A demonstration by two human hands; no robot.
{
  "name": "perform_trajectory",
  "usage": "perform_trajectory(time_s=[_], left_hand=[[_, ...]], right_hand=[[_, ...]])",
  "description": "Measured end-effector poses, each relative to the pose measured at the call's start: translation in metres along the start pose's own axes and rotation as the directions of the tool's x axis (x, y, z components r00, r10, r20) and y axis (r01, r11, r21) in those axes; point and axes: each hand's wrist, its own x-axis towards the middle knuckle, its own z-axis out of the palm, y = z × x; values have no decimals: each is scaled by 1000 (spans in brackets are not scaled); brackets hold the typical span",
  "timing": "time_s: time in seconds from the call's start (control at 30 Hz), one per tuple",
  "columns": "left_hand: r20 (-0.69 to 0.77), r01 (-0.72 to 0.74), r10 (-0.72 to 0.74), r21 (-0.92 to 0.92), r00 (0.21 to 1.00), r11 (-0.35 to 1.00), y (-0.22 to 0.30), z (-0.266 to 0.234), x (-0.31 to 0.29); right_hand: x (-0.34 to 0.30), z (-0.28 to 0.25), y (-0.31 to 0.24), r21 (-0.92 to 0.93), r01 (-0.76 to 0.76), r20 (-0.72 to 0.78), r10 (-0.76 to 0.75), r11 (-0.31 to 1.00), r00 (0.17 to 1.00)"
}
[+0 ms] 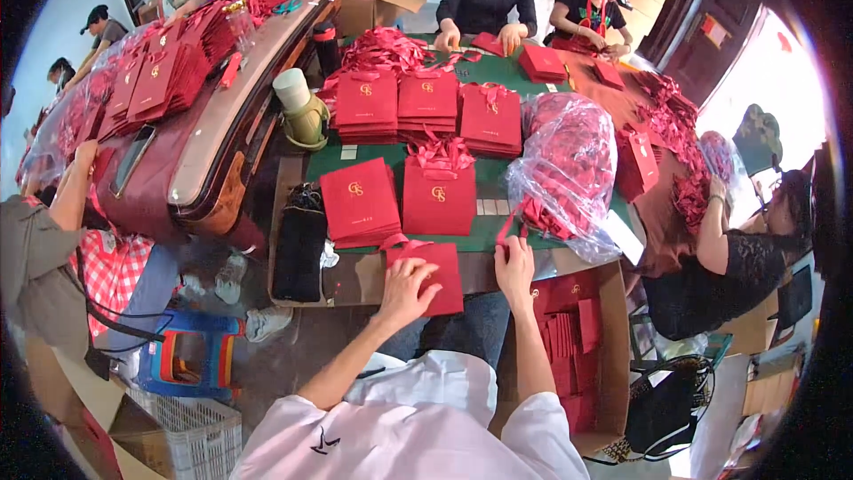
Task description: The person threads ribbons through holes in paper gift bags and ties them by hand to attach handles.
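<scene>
A small red paper bag (442, 289) lies flat at the near edge of the green-topped table, a piece of red ribbon at its upper edge. My left hand (409, 292) grips this bag from its left side, fingers bent over the front. To the right, my right hand (514, 268) pinches a red ribbon (509, 229) that runs up toward a clear plastic sack (569, 156) full of red ribbons. Just beyond my hands are two piles of red bags with gold print, a left pile (360, 203) and a right pile (439, 196) with ribbon handles on top.
Farther back stand more bag stacks (426, 100) and a heap of ribbons (382, 52). A black pouch (300, 244) and a tape-like roll on a green holder (305, 111) are at left. An open carton (609, 356) of red bags stands below right. Several people work around.
</scene>
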Motion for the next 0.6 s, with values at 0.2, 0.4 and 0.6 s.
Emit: perform_trajectory(time_s=[0.2,0.4,0.6], left_hand=[[-61,72,-63,175,996,982,-18,-16,18],[-100,156,-148,84,984,984,-7,-31,23],[223,493,-441,-365,870,790,-14,-13,5]], right_hand=[[-21,-17,-31,263,78,105,-108,962,989],[-29,-30,-74,274,231,212,-292,934,933],[-32,-18,-108,376,364,249,-472,852,846]])
